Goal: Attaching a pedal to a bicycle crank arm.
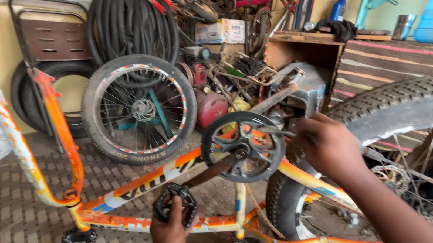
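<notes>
Orange and white, the bicycle frame (pixel 166 178) lies upside down on the floor, its chainring (pixel 243 146) up at mid-picture. Left hand (pixel 171 236) presses on the black pedal (pixel 175 205) at the crank's lower end, fingers curled around it. Right hand (pixel 328 145) is clenched on a metal tool (pixel 275 129) reaching to the chainring's edge, beside the knobby rear tyre (pixel 409 100). A loose spoked wheel (pixel 139 108) leans behind.
</notes>
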